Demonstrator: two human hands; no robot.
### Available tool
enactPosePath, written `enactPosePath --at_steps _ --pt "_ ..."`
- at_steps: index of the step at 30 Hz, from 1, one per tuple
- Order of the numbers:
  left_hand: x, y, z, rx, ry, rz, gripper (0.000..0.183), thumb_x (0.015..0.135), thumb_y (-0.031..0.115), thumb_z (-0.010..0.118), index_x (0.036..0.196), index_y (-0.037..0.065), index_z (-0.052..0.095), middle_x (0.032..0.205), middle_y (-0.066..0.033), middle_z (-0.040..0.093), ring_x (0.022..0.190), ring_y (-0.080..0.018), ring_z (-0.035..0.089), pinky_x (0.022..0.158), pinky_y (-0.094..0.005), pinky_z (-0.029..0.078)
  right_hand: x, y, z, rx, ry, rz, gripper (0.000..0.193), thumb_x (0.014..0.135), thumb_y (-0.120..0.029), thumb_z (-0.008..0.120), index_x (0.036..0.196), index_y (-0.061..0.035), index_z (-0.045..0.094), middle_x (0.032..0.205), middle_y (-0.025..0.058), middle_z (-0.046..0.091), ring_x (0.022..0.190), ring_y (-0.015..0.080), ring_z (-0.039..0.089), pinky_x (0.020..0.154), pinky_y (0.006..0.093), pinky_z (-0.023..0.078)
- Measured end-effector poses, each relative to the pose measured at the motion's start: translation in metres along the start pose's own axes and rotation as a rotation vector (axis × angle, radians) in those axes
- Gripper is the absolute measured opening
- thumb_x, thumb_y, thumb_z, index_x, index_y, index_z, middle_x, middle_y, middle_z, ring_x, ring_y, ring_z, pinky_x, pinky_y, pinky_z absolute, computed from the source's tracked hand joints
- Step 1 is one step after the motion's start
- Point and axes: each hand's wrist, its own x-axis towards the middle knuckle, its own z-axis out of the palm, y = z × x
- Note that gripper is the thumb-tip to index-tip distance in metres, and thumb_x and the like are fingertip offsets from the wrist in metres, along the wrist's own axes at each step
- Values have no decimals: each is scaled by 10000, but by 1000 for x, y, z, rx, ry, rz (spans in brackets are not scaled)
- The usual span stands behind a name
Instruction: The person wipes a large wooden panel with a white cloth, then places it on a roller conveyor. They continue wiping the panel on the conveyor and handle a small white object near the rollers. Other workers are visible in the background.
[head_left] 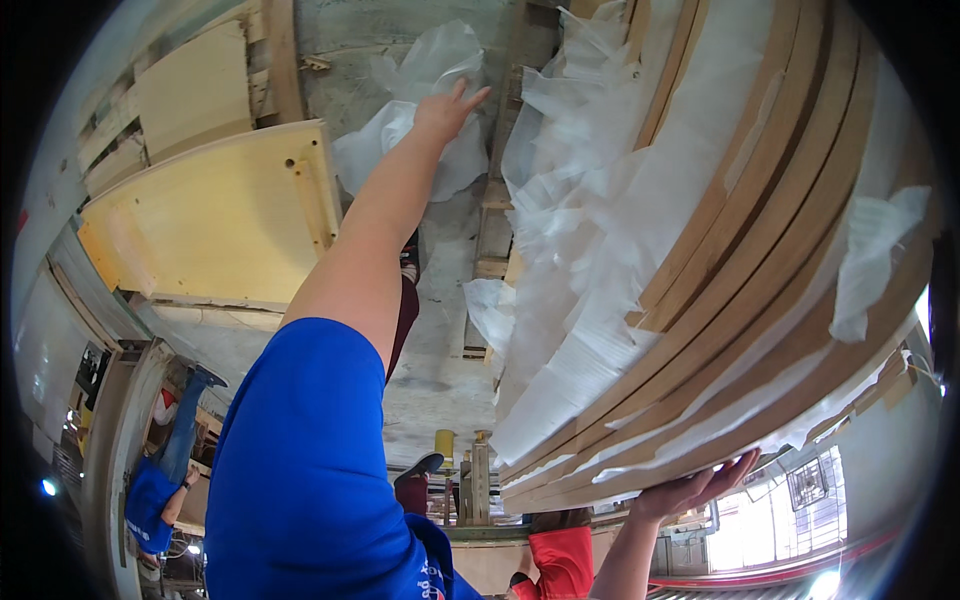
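My left hand [447, 108] reaches out at the upper middle, fingers apart, over crumpled white foam sheeting [385, 150] on the floor. It holds nothing that I can see. At the lower right, my right hand [690, 492] is against the edge of the outermost curved wooden panel [640, 478], its fingers bent along it; the palm side is partly hidden. This panel belongs to a leaning stack of several brown wooden panels [770, 230], with thin white foam sheets [590, 260] between them and torn pieces hanging off.
Left of my arm lies a pale yellow board [220, 215] with a wooden batten. Slatted wooden pallet parts [492, 215] run along the concrete floor [430, 345]. A person in blue [150, 505] is at the far left; red clothing [562, 560] shows at the lower middle.
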Motion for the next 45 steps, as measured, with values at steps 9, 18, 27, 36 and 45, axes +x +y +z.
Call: enactPosePath --at_steps 9,18,27,36,45 --pt "-108 11 56 24 -376 -4 201 741 138 554 888 70 674 1167 -95 511 1172 -301 417 872 -392 450 3 -10 -1 142 45 318 543 940 -358 331 1332 16 287 1378 188 279 1282 322 274 1027 460 256" --pt "-274 60 -55 -133 -731 274 433 776 110 499 1194 217 454 939 -203 611 885 -353 607 734 -449 477 3 -9 -14 57 113 338 539 816 -275 512 1291 -46 399 1368 165 336 1293 368 247 1047 474 176" --pt "-390 75 -197 45 -500 258 462 703 416 568 923 16 641 977 -195 618 926 -358 581 822 -414 456 -11 -34 -83 176 -173 456 523 815 -313 516 1285 -116 399 1367 107 336 1295 302 243 1001 497 266" --pt "-531 126 -208 367 -575 445 478 671 256 604 1105 68 537 1070 -187 590 1011 -327 556 872 -398 438 -296 -133 -137 924 -585 293 367 824 -286 504 1134 -89 521 1050 185 577 992 354 540 851 432 439" --pt "-702 356 -77 391 -440 1099 310 769 296 525 993 97 603 926 -200 622 880 -359 588 825 -415 456 -755 -100 -140 941 -361 1253 514 757 -367 604 1168 -66 539 1116 170 578 1026 298 558 870 370 447"
